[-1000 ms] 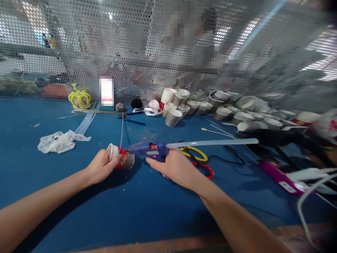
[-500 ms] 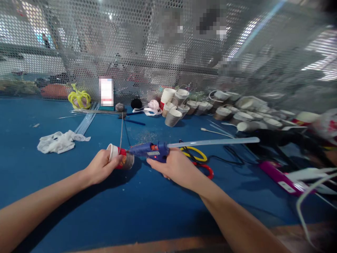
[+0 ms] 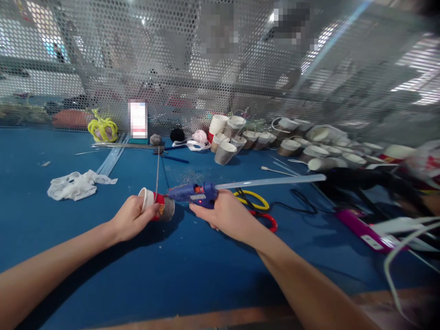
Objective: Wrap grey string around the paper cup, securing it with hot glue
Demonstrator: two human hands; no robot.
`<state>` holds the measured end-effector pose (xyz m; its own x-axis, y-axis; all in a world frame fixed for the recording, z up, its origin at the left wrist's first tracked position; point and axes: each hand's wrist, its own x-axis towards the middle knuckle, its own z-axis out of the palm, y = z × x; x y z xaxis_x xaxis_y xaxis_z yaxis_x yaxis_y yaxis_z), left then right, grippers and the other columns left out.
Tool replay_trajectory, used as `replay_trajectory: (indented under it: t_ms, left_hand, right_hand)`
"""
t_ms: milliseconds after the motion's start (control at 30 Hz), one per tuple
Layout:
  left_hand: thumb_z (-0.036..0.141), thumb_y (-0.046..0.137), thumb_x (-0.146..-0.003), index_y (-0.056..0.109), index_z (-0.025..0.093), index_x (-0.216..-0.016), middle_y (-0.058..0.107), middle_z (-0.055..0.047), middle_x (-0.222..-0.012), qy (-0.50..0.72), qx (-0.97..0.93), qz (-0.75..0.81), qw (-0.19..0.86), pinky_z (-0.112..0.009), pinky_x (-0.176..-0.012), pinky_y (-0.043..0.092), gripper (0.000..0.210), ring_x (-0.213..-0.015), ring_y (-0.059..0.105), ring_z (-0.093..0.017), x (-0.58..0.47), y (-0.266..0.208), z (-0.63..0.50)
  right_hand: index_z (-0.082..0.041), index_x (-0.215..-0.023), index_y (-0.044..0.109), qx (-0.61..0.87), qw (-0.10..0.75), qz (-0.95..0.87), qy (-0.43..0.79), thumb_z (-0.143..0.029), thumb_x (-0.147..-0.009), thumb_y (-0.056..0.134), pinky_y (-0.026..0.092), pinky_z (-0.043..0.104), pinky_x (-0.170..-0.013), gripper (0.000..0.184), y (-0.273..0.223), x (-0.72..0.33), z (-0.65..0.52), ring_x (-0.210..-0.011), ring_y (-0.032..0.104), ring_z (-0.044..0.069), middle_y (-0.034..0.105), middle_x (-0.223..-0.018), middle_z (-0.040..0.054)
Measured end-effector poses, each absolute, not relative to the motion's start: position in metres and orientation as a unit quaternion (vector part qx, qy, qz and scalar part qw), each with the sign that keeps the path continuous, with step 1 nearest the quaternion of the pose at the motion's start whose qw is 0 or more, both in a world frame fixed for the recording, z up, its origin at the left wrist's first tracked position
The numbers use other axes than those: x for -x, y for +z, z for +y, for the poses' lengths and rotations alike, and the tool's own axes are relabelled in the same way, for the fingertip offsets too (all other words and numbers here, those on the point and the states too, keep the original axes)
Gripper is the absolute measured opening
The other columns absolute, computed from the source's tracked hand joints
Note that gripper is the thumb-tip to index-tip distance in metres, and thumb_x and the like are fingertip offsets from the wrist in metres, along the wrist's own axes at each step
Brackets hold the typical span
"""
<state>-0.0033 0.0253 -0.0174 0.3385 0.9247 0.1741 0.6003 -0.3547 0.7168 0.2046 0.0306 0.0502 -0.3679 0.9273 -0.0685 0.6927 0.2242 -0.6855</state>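
My left hand [image 3: 132, 217] is closed round a paper cup [image 3: 167, 209] that lies on its side, its white rim toward the left. The cup is red, with grey cord wound round its base end. A strand of this cord [image 3: 157, 172] runs up from the cup toward a small grey yarn ball [image 3: 156, 139]. In my right hand [image 3: 227, 213] is a blue glue gun [image 3: 192, 194] with a small red light lit. Its nozzle points left and is at the cup's side; whether it touches I cannot tell. A long clear glue stick [image 3: 271, 181] sticks out of its back.
Yellow-and-red-handled scissors [image 3: 256, 200] lie behind my right hand. Several cord-wrapped cups [image 3: 225, 152] stand at the back right. A purple power strip [image 3: 360, 231] and cables are at the right. White lace [image 3: 74, 185], glue sticks [image 3: 113, 158], pliers [image 3: 175, 159] and a phone [image 3: 138, 119] are left and back.
The glue gun and my right hand have shifted slightly left, and the rear end of the glue stick has tipped up a little. My left hand still holds the cup in nearly the same place.
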Motion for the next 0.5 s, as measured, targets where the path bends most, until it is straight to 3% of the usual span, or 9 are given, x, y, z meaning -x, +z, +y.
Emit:
replay_trajectory:
  t_ms: [500]
  left_hand:
    - [0.034, 0.032, -0.078, 0.038, 0.015, -0.053, 0.029, 0.005, -0.05, 0.313, -0.741, 0.507, 0.31, -0.019, -0.042, 0.025, 0.032, -0.046, 0.027, -0.007, 0.0051, -0.0201, 0.0276]
  right_hand:
    - [-0.017, -0.05, 0.043, 0.521, 0.179, -0.782, 0.291, -0.03, -0.069, 0.047, 0.031, 0.018, -0.036, 0.024, 0.0475, -0.207, 0.0292, -0.033, 0.04, 0.007, 0.043, -0.036, -0.0043]
